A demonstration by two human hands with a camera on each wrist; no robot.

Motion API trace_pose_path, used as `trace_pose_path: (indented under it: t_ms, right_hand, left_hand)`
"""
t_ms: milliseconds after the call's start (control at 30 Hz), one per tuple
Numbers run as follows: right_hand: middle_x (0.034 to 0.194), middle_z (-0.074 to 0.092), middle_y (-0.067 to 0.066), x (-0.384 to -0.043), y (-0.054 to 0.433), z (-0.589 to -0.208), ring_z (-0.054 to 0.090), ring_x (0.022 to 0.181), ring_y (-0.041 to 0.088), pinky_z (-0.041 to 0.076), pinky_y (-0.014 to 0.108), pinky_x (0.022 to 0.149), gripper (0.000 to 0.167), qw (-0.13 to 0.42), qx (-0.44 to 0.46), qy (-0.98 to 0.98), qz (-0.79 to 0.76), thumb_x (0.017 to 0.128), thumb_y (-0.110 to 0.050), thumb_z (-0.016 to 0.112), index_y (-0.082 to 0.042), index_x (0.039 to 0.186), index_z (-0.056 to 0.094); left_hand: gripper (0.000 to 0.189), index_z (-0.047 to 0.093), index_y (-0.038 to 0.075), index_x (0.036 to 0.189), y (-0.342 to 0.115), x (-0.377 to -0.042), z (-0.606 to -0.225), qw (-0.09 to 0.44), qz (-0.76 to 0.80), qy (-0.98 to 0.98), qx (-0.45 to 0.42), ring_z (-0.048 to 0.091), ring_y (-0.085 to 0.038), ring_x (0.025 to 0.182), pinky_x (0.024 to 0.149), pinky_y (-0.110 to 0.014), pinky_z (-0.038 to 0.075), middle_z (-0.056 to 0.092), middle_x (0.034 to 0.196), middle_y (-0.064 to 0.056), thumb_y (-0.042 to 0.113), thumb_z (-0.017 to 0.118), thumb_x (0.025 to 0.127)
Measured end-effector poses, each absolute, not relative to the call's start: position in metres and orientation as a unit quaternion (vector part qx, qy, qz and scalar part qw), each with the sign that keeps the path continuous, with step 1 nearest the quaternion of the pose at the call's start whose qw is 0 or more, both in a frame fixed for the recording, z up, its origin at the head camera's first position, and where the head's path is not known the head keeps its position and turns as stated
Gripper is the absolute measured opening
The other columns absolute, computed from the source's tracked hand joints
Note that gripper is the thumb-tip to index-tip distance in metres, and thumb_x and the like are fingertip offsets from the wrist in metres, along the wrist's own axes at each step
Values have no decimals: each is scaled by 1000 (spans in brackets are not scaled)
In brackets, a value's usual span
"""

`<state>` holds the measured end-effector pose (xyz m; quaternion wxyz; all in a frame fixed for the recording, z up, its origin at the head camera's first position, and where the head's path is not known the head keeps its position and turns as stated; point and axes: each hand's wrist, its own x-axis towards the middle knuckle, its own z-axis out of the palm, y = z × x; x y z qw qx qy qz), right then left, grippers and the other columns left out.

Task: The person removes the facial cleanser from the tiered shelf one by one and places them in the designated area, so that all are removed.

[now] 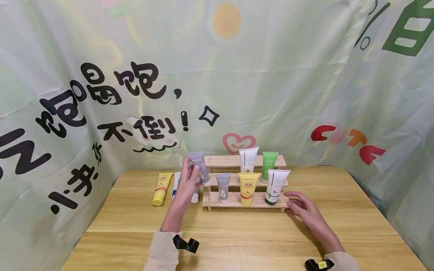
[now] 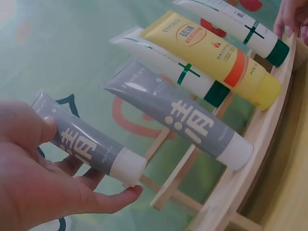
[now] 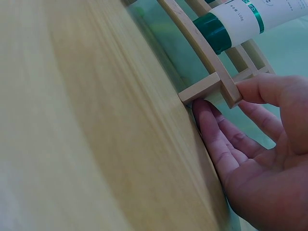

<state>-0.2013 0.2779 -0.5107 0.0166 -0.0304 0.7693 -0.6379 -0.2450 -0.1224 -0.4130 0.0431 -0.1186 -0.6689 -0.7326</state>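
My left hand (image 1: 183,183) holds a small grey tube (image 1: 202,170) upright at the left end of a three-tier wooden rack (image 1: 223,162). In the left wrist view, thumb and fingers grip this tube (image 2: 79,137) by its sides, its white cap over a fingertip. At the rack's right end, my right hand (image 1: 306,212) has its thumb on the lowest shelf's corner and its fingers by the leg, seen in the right wrist view. Along the lowest shelf stand another grey tube (image 1: 223,188), a yellow tube (image 1: 247,189) and a white tube (image 1: 276,186) with a green cap.
Behind these, a white tube (image 1: 248,160) and a green tube (image 1: 269,165) stand on the rack. Left of it, a yellow tube (image 1: 162,189) lies on the wooden table (image 1: 244,241), beside other tubes partly hidden by my left arm. A printed cloth (image 1: 271,94) hangs behind.
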Motion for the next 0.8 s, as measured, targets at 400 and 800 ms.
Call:
trace_pose_path:
  t_ms: [400, 800]
  right_hand:
    - [138, 52, 27, -201, 279, -511, 63, 106, 4, 57, 28, 89, 45, 11, -33, 770, -637, 107, -19, 56, 6, 143, 46]
    - [141, 50, 28, -200, 277, -510, 62, 106, 3, 57, 28, 90, 47, 18, -27, 775, -632, 108, -22, 56, 5, 145, 45]
  left_hand:
    - [40, 22, 22, 151, -143, -233, -426, 18, -727, -679, -100, 54, -44, 129, 90, -56, 52, 56, 136, -29, 35, 28, 113]
    - [36, 38, 11, 146, -166, -231, -434, 35, -738, -673, -41, 59, -40, 124, 84, -41, 51, 60, 135, -27, 15, 45, 111]
